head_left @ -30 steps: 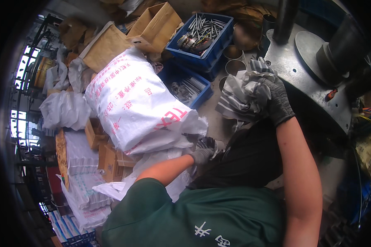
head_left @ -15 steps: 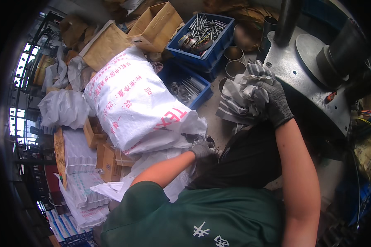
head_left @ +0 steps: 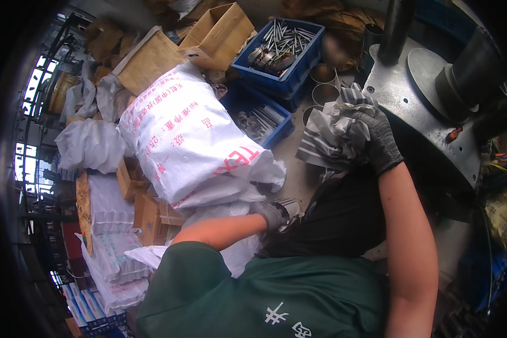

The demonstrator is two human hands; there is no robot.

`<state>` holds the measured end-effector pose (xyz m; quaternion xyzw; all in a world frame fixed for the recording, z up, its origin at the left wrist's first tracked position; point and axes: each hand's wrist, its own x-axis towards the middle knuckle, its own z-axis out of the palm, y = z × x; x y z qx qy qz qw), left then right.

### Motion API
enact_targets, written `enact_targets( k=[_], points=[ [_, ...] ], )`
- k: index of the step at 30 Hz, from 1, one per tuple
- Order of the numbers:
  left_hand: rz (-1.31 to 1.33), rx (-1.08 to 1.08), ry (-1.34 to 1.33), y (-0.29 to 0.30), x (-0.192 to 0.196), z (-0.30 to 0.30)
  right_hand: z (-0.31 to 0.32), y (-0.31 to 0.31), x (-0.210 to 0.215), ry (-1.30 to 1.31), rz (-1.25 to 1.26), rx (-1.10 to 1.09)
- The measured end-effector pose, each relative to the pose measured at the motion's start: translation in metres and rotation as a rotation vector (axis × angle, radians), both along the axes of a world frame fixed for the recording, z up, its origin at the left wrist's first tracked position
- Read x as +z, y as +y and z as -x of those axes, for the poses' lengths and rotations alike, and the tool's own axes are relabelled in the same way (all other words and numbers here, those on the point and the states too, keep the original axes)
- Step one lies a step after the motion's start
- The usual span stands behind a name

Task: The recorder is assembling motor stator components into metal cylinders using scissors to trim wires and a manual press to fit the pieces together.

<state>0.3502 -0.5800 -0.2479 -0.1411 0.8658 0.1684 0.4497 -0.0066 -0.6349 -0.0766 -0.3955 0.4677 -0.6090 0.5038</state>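
Right of the big white sack, a crumpled striped cloth is bunching up in the gloved right hand, whose fingers are gripping it. Just below the sack's near end, the gloved left hand is curling beside a pale ridged piece; I can't tell whether its fingers are holding it. Beyond the sack, a blue bin is holding metal rods, and an open box is resting nearby.
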Motion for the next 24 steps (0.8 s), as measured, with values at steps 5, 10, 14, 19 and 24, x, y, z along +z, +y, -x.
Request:
enact_targets(
  k=[5, 10, 14, 19, 24],
  points=[
    [0.028, -0.044, -0.002, -0.002, 0.041, 0.024, 0.013, -0.004, -0.015, 1.155, 0.422, -0.123],
    [0.031, 0.041, 0.105, -0.002, 0.043, 0.026, 0.013, 0.001, -0.015, 0.737, 0.32, -0.056],
    [0.188, -0.038, 0.554, -0.005, -0.032, -0.031, -0.012, 0.003, 0.019, -0.29, -0.193, -0.032],
    [0.232, 0.196, 0.49, -0.075, 0.004, 0.005, -0.004, 0.003, 0.013, -0.23, -0.169, -0.061],
    [0.451, 0.411, 0.663, -0.082, -0.004, 0.018, -0.001, 0.003, 0.005, -0.167, -0.112, -0.077]
  ],
)
